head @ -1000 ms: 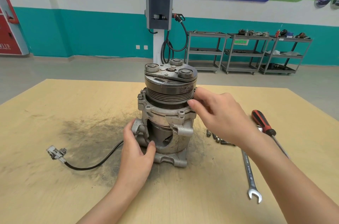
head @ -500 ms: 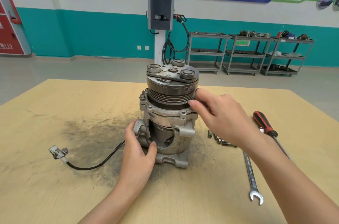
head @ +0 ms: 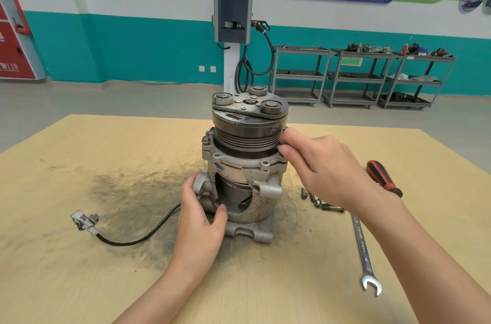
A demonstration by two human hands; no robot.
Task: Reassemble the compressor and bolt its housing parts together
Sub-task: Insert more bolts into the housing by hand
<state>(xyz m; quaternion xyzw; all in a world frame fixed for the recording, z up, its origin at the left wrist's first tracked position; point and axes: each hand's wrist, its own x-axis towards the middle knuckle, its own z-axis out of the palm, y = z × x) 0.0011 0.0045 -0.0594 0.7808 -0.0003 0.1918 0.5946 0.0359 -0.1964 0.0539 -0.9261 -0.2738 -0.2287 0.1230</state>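
Compressor (head: pixel 245 172) stands upright, pulley end up, mid tabletop (head: pixel 79 284), on a dark grimy smear (head: pixel 132 190); clutch plate (head: pixel 249 105) with three round bosses on top, grooved pulley (head: pixel 244 139) under it, silver housing (head: pixel 239 164) below with an open cutout at front showing the inner body; left hand (head: pixel 199 220) grips the lower housing at its left side, thumb curled onto the cutout edge, fingers wrapped round a lug; right hand (head: pixel 326 167) is at the upper right of the housing, fingertips bunched against the flange just under the pulley; cannot tell whether they pinch something small or only press the rim; black cable (head: pixel 140 236) runs from the compressor base leftward to a grey connector (head: pixel 85 220) lying on the tabletop; loose bolts (head: pixel 316 200) lie just right of the housing, partly hidden by the right wrist; combination wrench (head: pixel 364 252) lies right of them, open end toward the camera; red-and-black screwdriver (head: pixel 384 175) lies further right, shaft hidden behind the forearm; background: grey charger post (head: pixel 232 10) by the teal wall, metal shelf carts (head: pixel 356 76) with parts at right.
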